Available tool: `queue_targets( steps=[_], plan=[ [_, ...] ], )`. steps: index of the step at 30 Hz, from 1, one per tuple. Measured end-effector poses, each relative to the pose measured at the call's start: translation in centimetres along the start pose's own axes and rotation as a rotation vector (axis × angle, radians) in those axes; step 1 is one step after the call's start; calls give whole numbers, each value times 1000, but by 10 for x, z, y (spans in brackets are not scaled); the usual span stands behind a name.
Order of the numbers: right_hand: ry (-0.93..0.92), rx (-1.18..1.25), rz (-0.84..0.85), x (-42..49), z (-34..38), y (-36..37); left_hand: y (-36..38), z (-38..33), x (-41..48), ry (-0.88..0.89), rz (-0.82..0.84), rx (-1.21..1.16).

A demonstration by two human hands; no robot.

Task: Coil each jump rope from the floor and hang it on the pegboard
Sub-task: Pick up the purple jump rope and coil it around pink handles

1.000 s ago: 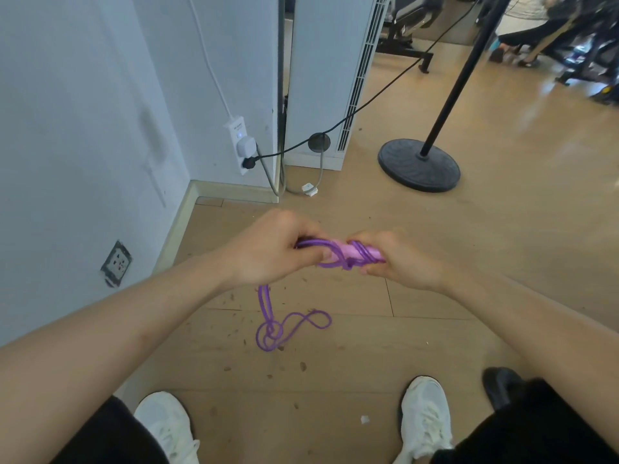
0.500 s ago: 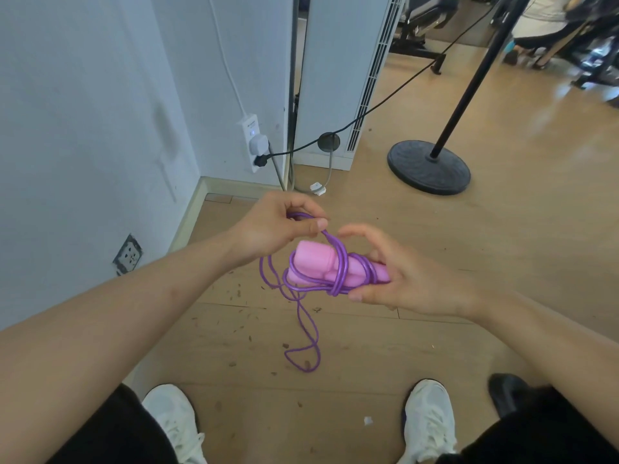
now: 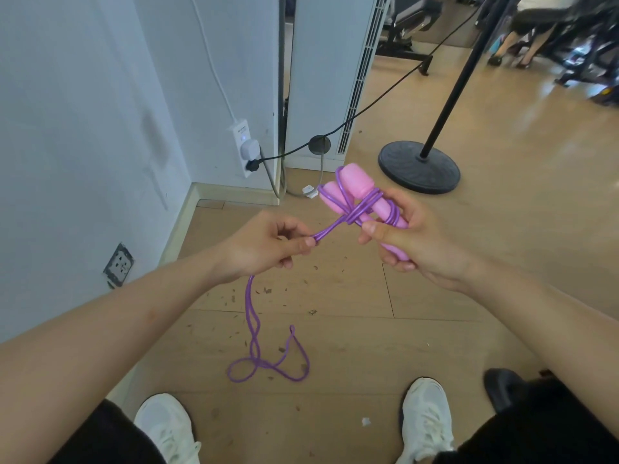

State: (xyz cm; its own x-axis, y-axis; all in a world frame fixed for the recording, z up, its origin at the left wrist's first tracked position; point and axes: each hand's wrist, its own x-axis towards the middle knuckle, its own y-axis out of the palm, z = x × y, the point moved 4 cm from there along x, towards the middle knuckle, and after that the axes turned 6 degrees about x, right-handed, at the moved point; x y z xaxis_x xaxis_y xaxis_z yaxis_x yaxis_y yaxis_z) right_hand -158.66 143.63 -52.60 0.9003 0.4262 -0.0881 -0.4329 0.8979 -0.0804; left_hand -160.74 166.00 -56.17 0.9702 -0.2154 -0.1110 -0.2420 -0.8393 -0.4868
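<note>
Loose wrap now cinched round pink handles (image 3: pixel 355 191), gripped in right hand (image 3: pixel 420 237), fingers curled, 1 o'clock. Left hand (image 3: pixel 266 247) fingers pinch purple rope (image 3: pixel 335 223), pulling toward 8 o'clock. Tail on floor (image 3: pixel 442 316), 6 o'clock: coiling unfinished.

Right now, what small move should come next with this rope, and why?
Probably another wrap: the left hand pinches the purple plastic cord taut from the two pink plastic handles gripped by the right hand, while loose loops trail on the wooden floor.
</note>
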Motion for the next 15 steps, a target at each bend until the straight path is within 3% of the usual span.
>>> queue_targets(
  steps=[8, 15],
  plan=[
    [42, -221, -263, 16, -16, -28, 13, -9, -11, 39, 193, 166],
    [-36, -497, -353, 23, -21, -40, 14, -10, -15, 42, 282, 291]
  ],
)
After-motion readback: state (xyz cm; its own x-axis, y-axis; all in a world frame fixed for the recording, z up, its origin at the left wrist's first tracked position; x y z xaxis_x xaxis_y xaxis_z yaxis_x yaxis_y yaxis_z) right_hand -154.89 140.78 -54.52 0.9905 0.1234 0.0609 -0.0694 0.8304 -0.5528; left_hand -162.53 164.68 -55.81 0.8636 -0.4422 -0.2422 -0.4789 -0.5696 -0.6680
